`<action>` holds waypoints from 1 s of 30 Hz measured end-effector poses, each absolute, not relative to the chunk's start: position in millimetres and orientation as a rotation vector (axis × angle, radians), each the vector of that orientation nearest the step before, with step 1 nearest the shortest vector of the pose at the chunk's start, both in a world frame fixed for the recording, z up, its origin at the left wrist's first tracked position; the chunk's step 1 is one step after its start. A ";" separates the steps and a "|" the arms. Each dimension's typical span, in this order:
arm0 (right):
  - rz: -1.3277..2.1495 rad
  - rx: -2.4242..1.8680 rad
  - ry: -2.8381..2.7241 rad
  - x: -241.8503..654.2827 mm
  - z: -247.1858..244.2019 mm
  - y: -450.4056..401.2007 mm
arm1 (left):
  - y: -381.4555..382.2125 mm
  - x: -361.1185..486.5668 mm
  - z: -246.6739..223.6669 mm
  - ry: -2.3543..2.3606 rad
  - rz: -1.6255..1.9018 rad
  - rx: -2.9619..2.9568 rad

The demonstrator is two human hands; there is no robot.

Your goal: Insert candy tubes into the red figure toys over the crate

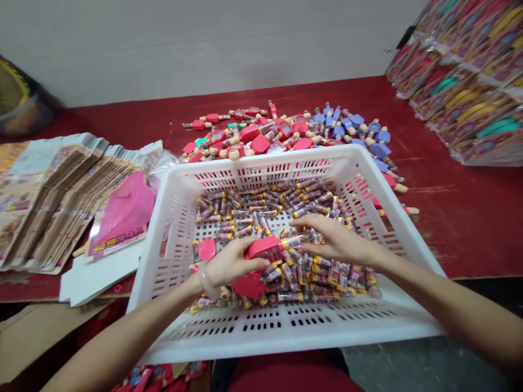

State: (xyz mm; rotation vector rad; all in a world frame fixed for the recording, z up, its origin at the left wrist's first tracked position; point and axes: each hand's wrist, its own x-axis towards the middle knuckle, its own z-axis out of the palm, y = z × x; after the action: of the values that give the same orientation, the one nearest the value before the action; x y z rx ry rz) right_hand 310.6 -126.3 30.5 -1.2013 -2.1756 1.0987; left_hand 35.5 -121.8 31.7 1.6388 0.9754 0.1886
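My left hand [229,262], with a pale bangle at the wrist, is closed around a red plastic toy piece [265,249] above the basket. From its right end sticks out a clear tube [293,241] with a yellow collar. Thumb and fingers of my right hand [337,240] close around the far end of that tube. Below both hands, many small clear tubes with yellow caps [286,275] lie loose in a white perforated basket [261,348]. More red pieces [249,286] rest among them, beside and under my left hand.
Behind the basket, red toy pieces [261,142] and purple ones [379,149] lie heaped on the red table [453,218]. Printed cards [53,201] stack at the left, a pink plastic piece [128,204] on them. Packed goods [482,92] stand at right.
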 end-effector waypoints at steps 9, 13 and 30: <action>0.854 -1.139 -2.481 299.7 32.4 -133.5 | -123.8 34.7 33.6 0.982 0.244 1.955; 0.098 -0.963 -2.675 288.3 29.2 -142.2 | -121.5 35.6 34.3 0.917 0.201 1.765; 1.234 -1.083 -2.316 285.3 34.4 -147.9 | -130.0 25.0 37.1 0.794 0.430 2.616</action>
State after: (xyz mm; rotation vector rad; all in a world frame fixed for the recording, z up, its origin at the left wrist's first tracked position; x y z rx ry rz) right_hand 285.3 -147.9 34.4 -1.0831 -2.3163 1.2342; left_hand 25.0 -130.0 37.1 2.6157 0.7940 0.4304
